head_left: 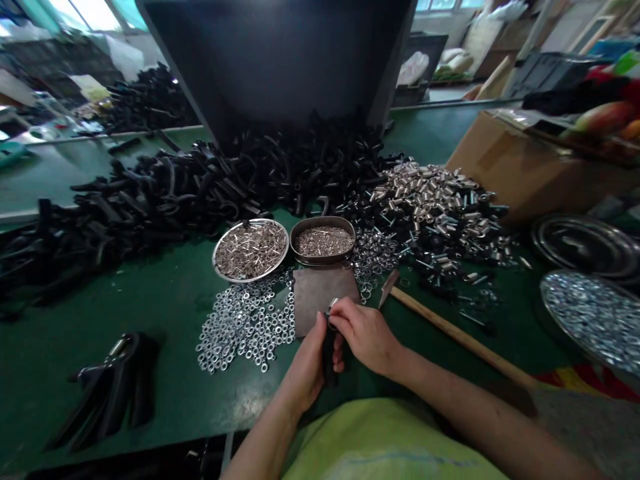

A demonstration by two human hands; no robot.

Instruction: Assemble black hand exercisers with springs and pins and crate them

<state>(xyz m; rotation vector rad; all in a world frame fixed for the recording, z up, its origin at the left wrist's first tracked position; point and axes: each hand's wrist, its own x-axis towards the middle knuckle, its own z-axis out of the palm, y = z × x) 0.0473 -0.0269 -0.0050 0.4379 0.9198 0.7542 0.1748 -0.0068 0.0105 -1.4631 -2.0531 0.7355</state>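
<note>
My left hand (pixel 306 369) is closed around a short black curved tube (pixel 328 353), held upright near my body. My right hand (pixel 364 331) pinches a small silver metal piece (pixel 332 305) at the tube's top end. Both hands hover over the near edge of a dark square metal plate (pixel 318 297) on the green table (pixel 175 393). A spread of silver nuts (pixel 243 325) lies just left of the plate.
Behind the plate stand a round tray of metal pins (pixel 250 249) and a tin of smaller bits (pixel 323 241). A long heap of black tubes (pixel 165 193) lies beyond, silver sleeves (pixel 430 193) to the right. A wooden-handled hammer (pixel 450 330) lies right of my hands. Finished black pieces (pixel 115 387) rest at left.
</note>
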